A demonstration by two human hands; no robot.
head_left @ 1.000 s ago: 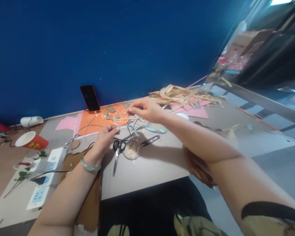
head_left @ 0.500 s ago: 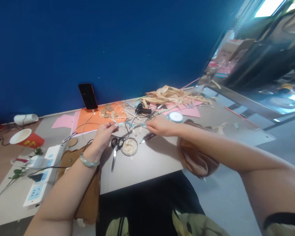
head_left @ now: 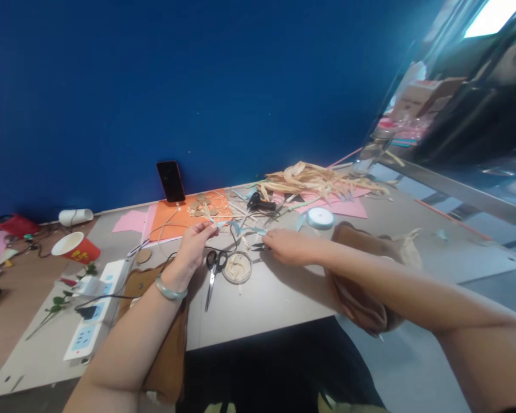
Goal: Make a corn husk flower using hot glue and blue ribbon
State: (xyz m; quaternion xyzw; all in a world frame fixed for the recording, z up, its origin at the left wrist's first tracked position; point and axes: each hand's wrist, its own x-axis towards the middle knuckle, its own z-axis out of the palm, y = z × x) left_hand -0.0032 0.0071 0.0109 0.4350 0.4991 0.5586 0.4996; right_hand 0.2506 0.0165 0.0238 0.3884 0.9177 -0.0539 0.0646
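Observation:
My left hand (head_left: 193, 248), wearing a pale bangle, pinches one end of a light blue ribbon (head_left: 241, 229) together with what looks like a strip of dried husk. Opposite it, the fingers of my right hand (head_left: 291, 246) are closed on the ribbon's other side, so the ribbon spans the gap between both hands above the table. Just below lie black-handled scissors (head_left: 212, 271) and a small round dish (head_left: 237, 268) with pale scraps. A dark pointed tool (head_left: 258, 247) lies partly hidden by my right hand. The ribbon spool (head_left: 320, 218) rests behind my right wrist.
Dried husks (head_left: 309, 179) are heaped along the blue wall, behind a black glue gun (head_left: 260, 202). A phone (head_left: 171, 180) leans there above orange paper (head_left: 167, 222). On the left are a power strip (head_left: 97, 310) and a tilted paper cup (head_left: 79, 249); brown cloth (head_left: 361, 298) hangs right.
The camera view has turned, so the whole scene sits further right and lower. Both hands keep their grip on the ribbon, and more of it shows between them.

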